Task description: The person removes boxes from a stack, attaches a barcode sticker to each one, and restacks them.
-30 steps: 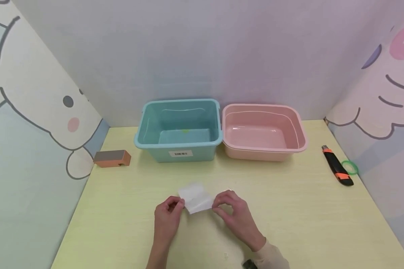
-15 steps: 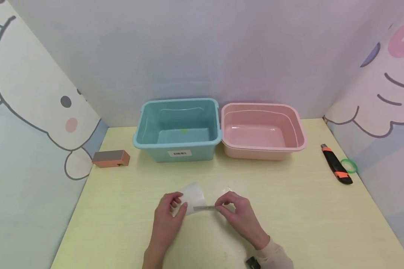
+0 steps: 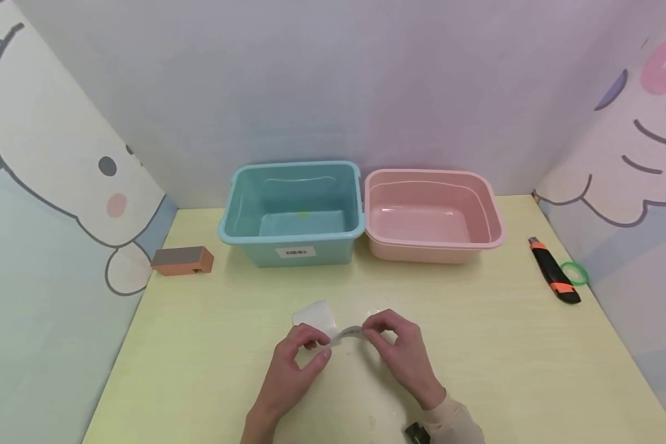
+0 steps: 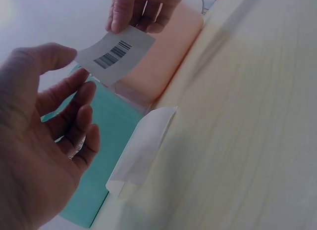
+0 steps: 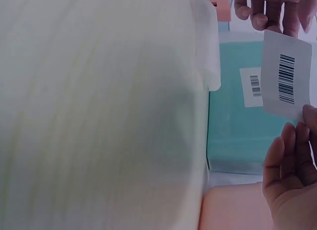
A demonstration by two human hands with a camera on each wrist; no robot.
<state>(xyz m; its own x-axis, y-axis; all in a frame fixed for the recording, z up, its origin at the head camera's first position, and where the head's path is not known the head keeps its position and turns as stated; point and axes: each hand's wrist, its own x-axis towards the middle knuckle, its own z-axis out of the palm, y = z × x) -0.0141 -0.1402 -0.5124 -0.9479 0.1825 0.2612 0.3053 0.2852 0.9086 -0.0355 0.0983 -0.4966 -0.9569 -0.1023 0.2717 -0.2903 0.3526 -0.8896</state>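
A small white barcode label (image 4: 116, 54) is stretched between my two hands above the table, slightly curved. My right hand (image 3: 404, 351) pinches one end between thumb and fingers. At the opposite end, my left hand (image 3: 295, 370) holds the edge between thumb and index finger, its other fingers loosely bent. Just beyond the left fingers a white sheet of paper (image 3: 315, 313) lies on the table, one edge curling up in the left wrist view. In the right wrist view the label's printed face (image 5: 286, 79) shows black bars.
A teal bin (image 3: 291, 239) with a barcode label (image 3: 296, 252) on its front stands beside a pink bin (image 3: 433, 245) at the back. An orange block with a grey top (image 3: 183, 261) lies left. On the right are a utility knife (image 3: 554, 271) and a green ring (image 3: 576, 273).
My right hand has lifted the barcode label off the white sheet. My left hand has let go of the sheet, moved right and taken the label's other end.
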